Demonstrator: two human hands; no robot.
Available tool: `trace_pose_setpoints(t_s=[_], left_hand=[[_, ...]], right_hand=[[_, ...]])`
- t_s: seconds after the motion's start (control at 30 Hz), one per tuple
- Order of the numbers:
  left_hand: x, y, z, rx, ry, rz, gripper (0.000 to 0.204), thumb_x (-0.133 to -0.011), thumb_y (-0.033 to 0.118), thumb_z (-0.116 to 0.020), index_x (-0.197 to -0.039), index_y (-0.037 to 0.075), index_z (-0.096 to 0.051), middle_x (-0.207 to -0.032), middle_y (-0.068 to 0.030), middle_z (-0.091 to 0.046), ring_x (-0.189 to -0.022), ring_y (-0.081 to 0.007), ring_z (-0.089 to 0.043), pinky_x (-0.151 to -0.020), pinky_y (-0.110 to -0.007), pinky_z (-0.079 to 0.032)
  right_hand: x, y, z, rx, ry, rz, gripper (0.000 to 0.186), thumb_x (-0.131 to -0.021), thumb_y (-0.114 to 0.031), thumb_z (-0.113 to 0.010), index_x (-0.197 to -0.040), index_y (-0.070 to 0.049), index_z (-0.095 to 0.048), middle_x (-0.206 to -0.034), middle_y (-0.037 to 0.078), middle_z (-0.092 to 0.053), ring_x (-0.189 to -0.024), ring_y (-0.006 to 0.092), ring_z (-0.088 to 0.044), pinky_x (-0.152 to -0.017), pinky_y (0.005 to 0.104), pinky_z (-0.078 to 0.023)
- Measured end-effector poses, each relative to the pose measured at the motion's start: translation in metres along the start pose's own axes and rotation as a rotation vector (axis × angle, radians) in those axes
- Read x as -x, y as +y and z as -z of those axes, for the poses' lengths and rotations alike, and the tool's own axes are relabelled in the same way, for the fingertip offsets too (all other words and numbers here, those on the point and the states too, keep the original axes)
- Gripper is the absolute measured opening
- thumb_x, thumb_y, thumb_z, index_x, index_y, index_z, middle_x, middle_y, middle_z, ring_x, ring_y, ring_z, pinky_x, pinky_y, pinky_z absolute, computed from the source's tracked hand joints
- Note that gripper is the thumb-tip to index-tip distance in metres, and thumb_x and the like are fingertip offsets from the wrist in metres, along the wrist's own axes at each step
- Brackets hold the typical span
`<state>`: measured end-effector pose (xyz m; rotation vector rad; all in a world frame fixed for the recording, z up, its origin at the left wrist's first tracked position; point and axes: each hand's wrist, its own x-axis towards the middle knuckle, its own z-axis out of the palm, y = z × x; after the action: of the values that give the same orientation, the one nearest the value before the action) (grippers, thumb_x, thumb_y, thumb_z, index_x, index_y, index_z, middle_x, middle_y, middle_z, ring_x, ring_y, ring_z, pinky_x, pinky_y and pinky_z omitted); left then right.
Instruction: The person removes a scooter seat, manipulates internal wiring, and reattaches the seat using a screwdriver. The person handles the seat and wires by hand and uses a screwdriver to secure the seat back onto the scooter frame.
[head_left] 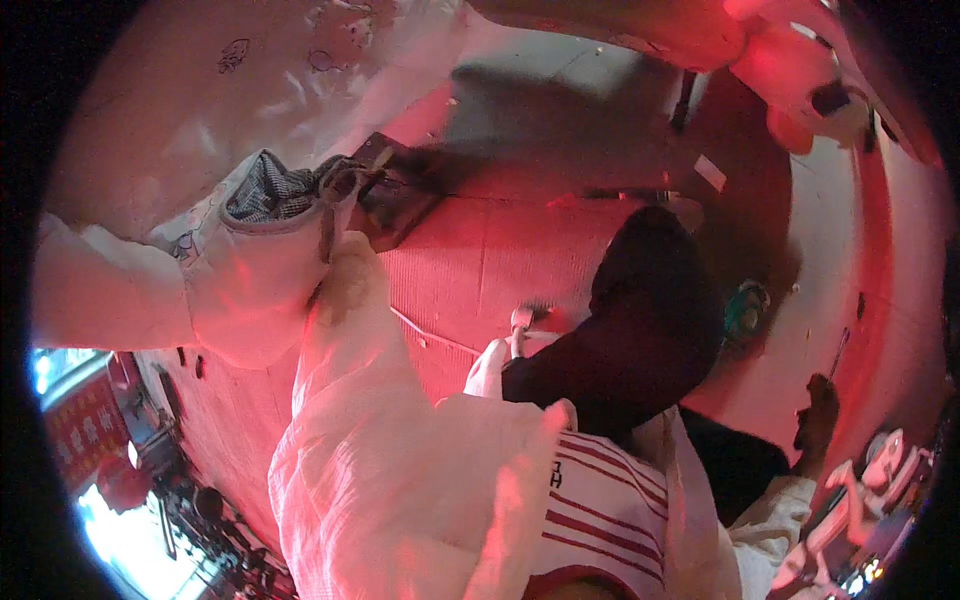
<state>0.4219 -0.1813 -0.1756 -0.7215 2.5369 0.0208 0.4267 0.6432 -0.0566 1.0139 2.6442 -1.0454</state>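
Observation:
My left arm, in a loose white sleeve (350, 400), reaches up at the left to a pale cloth item (260, 290) with an open mouth and a grey checked lining (268, 192). My left hand is hidden or lost in shadow there, so its fingers do not show. A dark looped shape (342, 178) sits against the edge of the lining. Far out at the right, my right hand (818, 415), dark in the low light, is closed round a thin pen-like tool (841, 352) that points upward.
A bent knee in dark trousers (650, 320) rises in the middle. Ribbed cardboard (450, 260) lies below, under red light. A dark flat object (405, 200) lies beyond the lining. A round greenish thing (745, 305) is right of the knee. A bright screen (130, 540) glows lower left.

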Motion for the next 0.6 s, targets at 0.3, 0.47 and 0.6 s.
trace_pose_setpoints(t_s=[0.3,0.47,0.6], left_hand=[[0.007,0.017,-0.008,0.125,-0.188,0.123,0.077,-0.057,0.073,-0.064,-0.084,0.001,-0.072,-0.09,-0.0189,-0.069,-0.089,-0.0305,-0.066,-0.081,-0.038,-0.05],[0.01,0.037,-0.036,0.173,0.102,0.21,0.079,-0.054,0.079,-0.063,-0.08,0.005,-0.073,-0.085,-0.0142,-0.07,-0.082,-0.0267,-0.067,-0.073,-0.038,-0.052],[0.027,0.043,-0.031,0.271,0.188,0.223,0.081,-0.05,0.072,-0.07,-0.081,-0.003,-0.071,-0.082,-0.0184,-0.069,-0.077,-0.028,-0.068,-0.069,-0.038,-0.053]], right_hand=[[0.09,-0.162,-0.037,-0.053,-0.067,0.021,0.044,-0.089,-0.042,-0.056,-0.113,-0.006,-0.056,-0.088,0.006,-0.06,-0.042,0.0091,-0.041,-0.038,0.0247,-0.033],[0.078,-0.173,-0.053,-0.084,-0.118,0.124,0.043,-0.09,-0.042,-0.056,-0.111,-0.005,-0.057,-0.084,0.006,-0.06,-0.045,0.0094,-0.044,-0.034,0.0256,-0.032],[0.059,-0.165,-0.059,-0.136,-0.122,0.224,0.041,-0.09,-0.04,-0.058,-0.11,-0.005,-0.057,-0.087,0.006,-0.06,-0.048,0.0077,-0.045,-0.037,0.0243,-0.034]])
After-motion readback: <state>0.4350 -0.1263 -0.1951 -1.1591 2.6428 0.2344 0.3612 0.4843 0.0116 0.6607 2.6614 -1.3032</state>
